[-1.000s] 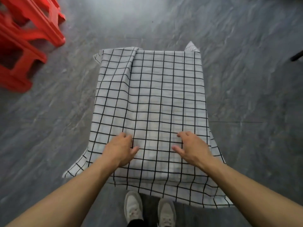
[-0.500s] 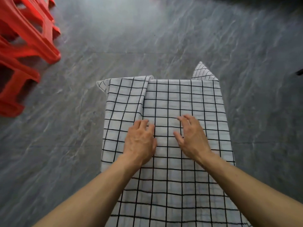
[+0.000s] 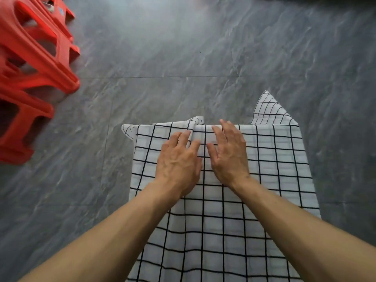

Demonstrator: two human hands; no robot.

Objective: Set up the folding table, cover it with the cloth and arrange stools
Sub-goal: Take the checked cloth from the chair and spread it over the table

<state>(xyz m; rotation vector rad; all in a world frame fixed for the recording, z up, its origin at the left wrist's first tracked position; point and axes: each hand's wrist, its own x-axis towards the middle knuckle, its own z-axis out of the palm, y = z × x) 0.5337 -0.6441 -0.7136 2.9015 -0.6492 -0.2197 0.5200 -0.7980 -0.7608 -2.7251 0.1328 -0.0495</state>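
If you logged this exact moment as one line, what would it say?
step: smoothing cloth | left hand: flat, near far edge fold | right hand: flat beside it | red stools: stacked, on floor at left

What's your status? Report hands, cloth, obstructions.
Left hand and right hand open, flat on checked cloth. Fold at far edge. Red stools off left, nothing blocking.

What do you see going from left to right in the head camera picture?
Red stools → bare grey floor → left hand flat on the checked cloth → right hand flat beside it → cloth corner sticking up at the far right edge.
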